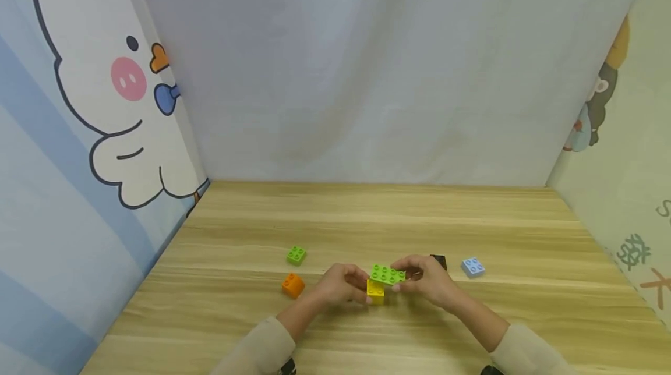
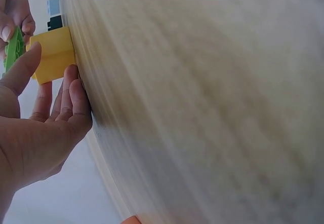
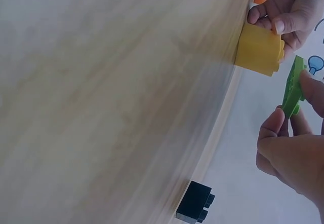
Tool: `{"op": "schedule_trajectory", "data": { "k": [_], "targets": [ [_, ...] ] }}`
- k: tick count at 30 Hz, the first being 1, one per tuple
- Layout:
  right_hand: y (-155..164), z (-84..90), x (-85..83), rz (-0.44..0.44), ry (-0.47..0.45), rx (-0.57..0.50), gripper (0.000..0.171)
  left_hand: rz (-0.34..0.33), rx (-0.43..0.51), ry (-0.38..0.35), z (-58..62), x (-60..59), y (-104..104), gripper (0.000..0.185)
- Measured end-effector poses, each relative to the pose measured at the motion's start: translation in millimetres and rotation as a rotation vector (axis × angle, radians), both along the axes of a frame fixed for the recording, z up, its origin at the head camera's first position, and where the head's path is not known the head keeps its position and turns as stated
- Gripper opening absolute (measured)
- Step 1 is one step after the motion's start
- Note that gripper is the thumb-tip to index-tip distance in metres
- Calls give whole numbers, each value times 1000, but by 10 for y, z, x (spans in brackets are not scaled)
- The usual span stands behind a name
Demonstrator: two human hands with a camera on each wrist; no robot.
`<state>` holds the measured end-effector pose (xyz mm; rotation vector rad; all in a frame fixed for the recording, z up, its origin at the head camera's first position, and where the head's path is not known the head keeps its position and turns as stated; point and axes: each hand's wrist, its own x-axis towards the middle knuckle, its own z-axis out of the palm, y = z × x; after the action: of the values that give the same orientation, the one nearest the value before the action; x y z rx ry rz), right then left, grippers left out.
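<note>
Flat lime-green plastic plate brick (image 1: pixel 388 274) sits just above, tilted, over yellow square plastic brick (image 1: pixel 374 292) on wooden surface (image 1: pixel 367 212). R hand (image 1: pixel 427 280) fingers pinch green plate; L hand (image 1: pixel 341 285) fingers hold yellow brick. Nearby: orange brick (image 1: pixel 293 285), small green brick (image 1: pixel 296 255), black brick (image 1: pixel 438 261), pale-blue brick (image 1: pixel 473 266).

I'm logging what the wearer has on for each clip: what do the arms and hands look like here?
Both forearms wear long beige sleeves ending at the wrists. The left hand and right hand are bare: no gloves, rings or markings visible. A dark object, partly cut off, shows under each sleeve at the picture's bottom edge.
</note>
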<state>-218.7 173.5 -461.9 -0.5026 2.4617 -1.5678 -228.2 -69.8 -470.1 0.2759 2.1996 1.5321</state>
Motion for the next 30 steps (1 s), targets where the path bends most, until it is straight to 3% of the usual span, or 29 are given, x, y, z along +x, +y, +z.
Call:
{"op": "schedule_trajectory", "data": {
  "k": [16, 30],
  "targets": [
    [-140, -35, -37, 86, -4, -8, 36, -1, -18, 41, -24, -17, 10, 35],
    [-216, -60, -37, 100, -6, 3, 33, 4, -9, 80, -30, 5, 29, 37]
  ]
}}
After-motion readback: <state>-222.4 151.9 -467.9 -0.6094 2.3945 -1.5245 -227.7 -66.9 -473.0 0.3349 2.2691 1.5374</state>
